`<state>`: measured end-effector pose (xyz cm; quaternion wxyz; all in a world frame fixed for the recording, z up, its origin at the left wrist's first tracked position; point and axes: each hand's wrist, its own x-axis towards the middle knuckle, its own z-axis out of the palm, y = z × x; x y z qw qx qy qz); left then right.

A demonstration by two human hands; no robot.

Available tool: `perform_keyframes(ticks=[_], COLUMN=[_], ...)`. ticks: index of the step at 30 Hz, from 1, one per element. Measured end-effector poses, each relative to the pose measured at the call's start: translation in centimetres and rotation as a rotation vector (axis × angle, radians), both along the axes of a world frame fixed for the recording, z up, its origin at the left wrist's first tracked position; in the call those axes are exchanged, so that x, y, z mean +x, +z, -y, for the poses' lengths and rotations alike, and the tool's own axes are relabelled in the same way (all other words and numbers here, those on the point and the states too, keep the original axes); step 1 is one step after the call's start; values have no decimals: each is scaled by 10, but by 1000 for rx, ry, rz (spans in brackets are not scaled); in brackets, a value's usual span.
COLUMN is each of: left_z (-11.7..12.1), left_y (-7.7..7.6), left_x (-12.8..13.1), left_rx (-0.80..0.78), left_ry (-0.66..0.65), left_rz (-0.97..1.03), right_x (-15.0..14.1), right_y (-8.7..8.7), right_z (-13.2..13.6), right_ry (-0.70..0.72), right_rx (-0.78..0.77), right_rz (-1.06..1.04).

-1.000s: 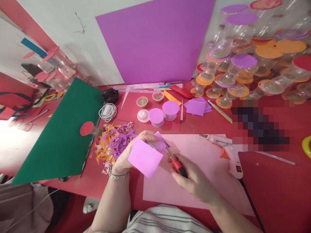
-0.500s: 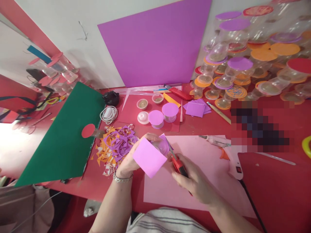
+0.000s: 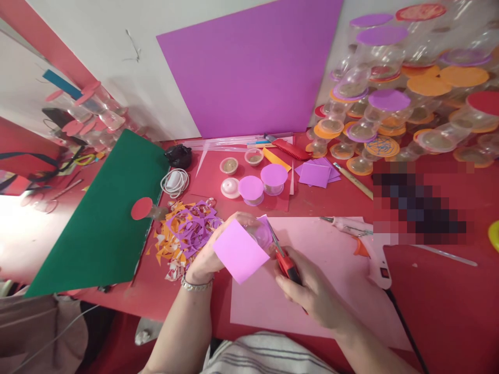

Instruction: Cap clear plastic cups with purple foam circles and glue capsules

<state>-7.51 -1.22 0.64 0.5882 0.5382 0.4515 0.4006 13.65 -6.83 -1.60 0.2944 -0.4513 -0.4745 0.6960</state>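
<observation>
My left hand (image 3: 208, 254) grips a small clear plastic cup (image 3: 262, 235) with a purple paper square (image 3: 238, 251) stuck over its mouth, held above the table. My right hand (image 3: 315, 293) is closed on red-handled scissors (image 3: 286, 262); their blades reach up to the edge of the paper at the cup's rim. Both hands hover over a pink sheet (image 3: 312, 280) on the red table (image 3: 448, 311). A heap of purple and orange paper scraps (image 3: 185, 231) lies just left of my left hand.
Two purple-lidded cups (image 3: 262, 183) and small open cups stand behind. A stack of purple squares (image 3: 315, 173), a glue gun (image 3: 370, 249), a green sheet (image 3: 105, 218), a big purple sheet (image 3: 253, 67) against the wall and a pile of lidded cups (image 3: 390, 98) at the right.
The hands, cup and scissors have shifted slightly right and up in view; the scissors stay at the paper's edge by the cup rim. Little else differs.
</observation>
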Motion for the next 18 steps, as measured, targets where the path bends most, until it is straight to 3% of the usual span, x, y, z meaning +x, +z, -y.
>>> perform_keyframes(ticks=[9,13,18], left_z=[-4,-5,-2], left_y=[2,3,-13], left_x=[-2,-3,1], left_rx=[124,105,-1], left_ry=[-62,-78,-14], left_rz=[-94,-96,25], right_x=[0,0,-2], right_y=[0,0,-4], right_z=[-3,-3,2], right_ry=[-8,-8,-58], right_rx=[-14,-23,-46], right_rz=[-9,-17,-44])
